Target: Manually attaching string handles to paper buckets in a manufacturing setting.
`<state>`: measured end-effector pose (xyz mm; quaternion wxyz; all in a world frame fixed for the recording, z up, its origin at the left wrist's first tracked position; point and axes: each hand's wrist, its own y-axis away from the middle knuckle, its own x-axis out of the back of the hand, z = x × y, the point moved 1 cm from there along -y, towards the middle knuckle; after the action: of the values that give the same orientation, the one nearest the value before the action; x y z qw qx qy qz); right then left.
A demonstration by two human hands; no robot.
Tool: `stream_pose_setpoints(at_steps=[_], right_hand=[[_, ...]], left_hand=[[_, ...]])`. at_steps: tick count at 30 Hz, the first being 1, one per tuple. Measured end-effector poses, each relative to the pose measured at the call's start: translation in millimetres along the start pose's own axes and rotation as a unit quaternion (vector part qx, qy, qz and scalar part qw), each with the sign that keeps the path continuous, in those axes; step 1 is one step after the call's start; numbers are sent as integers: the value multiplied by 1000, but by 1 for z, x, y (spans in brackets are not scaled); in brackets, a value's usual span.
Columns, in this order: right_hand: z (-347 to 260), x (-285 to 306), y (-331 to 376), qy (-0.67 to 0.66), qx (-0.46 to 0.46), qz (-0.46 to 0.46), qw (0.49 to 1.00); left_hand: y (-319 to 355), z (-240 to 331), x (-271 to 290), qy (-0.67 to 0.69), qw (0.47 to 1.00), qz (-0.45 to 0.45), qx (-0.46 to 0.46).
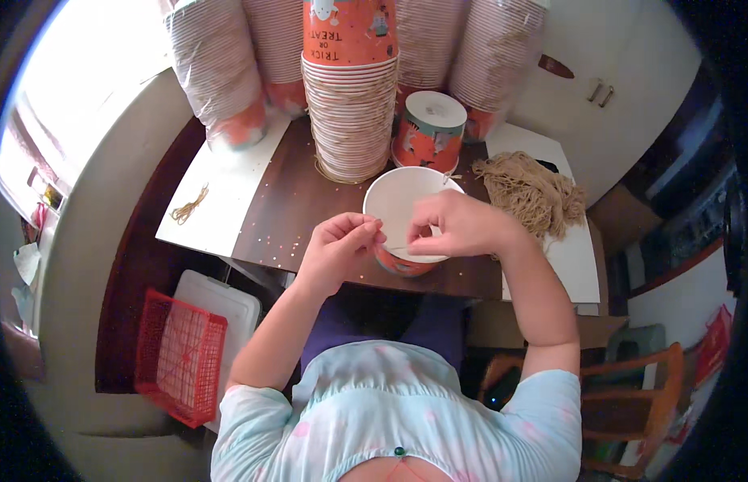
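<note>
Fingers (359, 229) of the left hand (338, 245) pinch a thin string (396, 247). The right hand (450, 225) pinches it too, over the paper cup (398, 197) on the table (286, 201).

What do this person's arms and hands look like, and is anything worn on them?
Both hands, the left hand and the right hand, are bare: no gloves, and no rings, watch or bracelet that I can make out. The forearms are uncovered too. Short, loose sleeves of a pale blue top with faint pink blotches end at about the elbows.

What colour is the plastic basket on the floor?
Red, seen in the head view: the plastic basket.
</note>
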<state>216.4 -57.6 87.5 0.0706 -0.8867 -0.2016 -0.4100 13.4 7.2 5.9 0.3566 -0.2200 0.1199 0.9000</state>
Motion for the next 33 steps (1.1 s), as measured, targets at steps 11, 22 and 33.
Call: stream_pose_setpoints(at_steps=[11,22,33], right_hand=[[-14,-27,-11,220,98,406,882],[-8,-62,-4,-102,-24,215,971],[-50,-113,16,232,35,411,881]], left_hand=[[14,5,2,-157,987,-15,5],[10,8,5,-85,992,-81,45],[54,1,-15,-490,825,100,-263]])
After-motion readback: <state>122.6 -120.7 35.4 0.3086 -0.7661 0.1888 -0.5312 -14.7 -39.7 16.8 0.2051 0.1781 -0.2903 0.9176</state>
